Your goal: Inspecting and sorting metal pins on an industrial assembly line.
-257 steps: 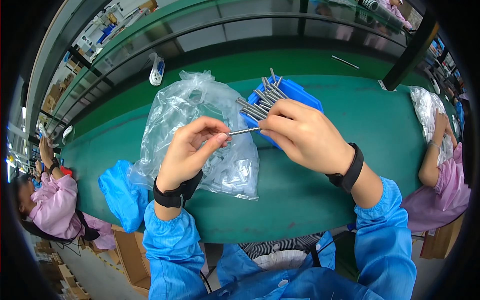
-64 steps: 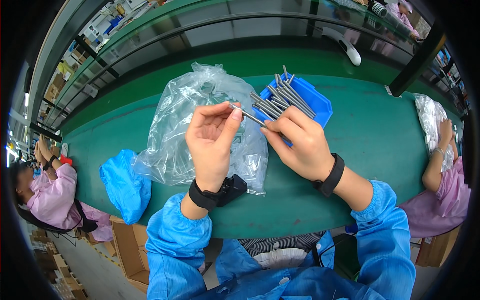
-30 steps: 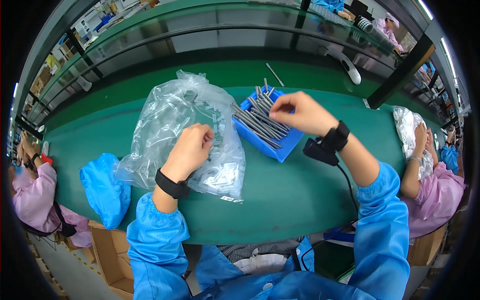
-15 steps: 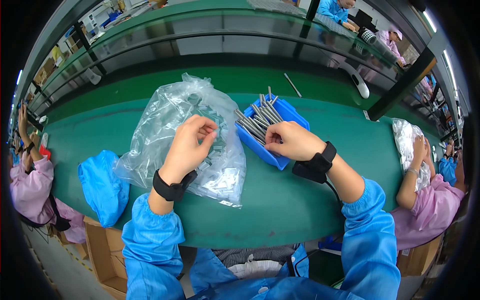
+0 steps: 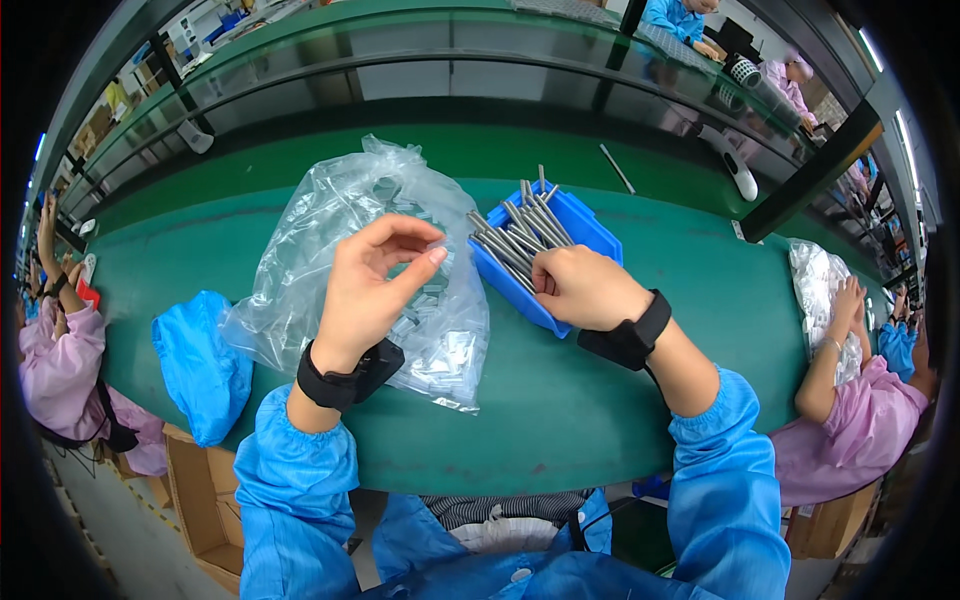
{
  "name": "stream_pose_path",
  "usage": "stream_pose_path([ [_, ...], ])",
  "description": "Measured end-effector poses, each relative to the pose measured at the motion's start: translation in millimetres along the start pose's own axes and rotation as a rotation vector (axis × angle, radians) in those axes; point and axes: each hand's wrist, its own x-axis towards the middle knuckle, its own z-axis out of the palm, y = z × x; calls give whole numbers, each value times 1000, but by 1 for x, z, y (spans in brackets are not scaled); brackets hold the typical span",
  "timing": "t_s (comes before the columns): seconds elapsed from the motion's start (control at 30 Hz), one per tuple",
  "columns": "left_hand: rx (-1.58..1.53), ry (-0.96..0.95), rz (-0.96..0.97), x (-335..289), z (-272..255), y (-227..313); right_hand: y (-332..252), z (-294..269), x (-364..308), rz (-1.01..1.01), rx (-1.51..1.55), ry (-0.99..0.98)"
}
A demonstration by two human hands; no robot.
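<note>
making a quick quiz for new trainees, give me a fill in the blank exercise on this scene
The bin of metal rods is coloured ____.
The hand at this bin is the wearer's own ____ one.
As the wearer sees it, the clear plastic bag lies to the ____ of the bin.
The wearer's two wristbands are coloured ____.

Missing words: blue; right; left; black.

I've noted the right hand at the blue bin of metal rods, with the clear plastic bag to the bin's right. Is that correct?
The side is wrong: the head view shows the clear plastic bag left of the blue bin. The rest stands.
</note>
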Motion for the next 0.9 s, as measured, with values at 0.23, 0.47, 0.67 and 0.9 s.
stream_pose_path([
  [0.23,-75,24,23,0,2,-1,3,-2,1,44,56,-1],
  [0.47,-95,83,46,-1,2,1,3,-17,-6,-5,64,120],
  [0.67,-159,45,64,-3,4,1,-16,-52,-29,-216,206,364],
  [0.9,-259,-4,10,-6,8,1,-27,-53,-31,-413,437,576],
])
